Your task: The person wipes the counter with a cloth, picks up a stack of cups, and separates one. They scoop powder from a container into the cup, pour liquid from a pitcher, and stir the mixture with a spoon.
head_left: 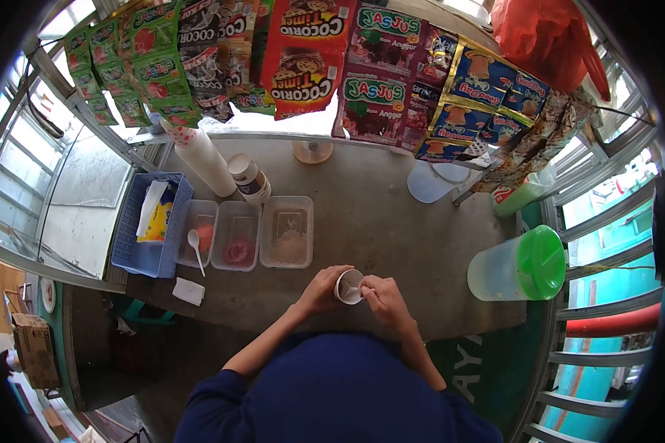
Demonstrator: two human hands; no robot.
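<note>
Near the table's front edge, a small paper cup point(349, 286) is tilted so that its opening shows. My left hand point(322, 289) wraps round the cup's left side. On the right, my right hand point(386, 301) is closed in a pinch at the rim, on a pale utensil, apparently a spoon point(354, 290), whose end reaches into the cup. The cup's contents are too small to make out. To the left stand three clear plastic tubs: one with orange-pink powder point(205, 235) and a white spoon point(196, 251), one with dark pink powder point(239, 252), one with pale brown powder point(289, 246).
A blue basket point(129, 251) holds a yellow packet. Cup stacks point(205, 164) point(249, 179) stand behind the tubs. A green-lidded container point(499, 273) is at the right, a clear pitcher point(427, 181) behind it. Drink sachets point(377, 92) hang overhead. A folded tissue point(189, 291) lies front left.
</note>
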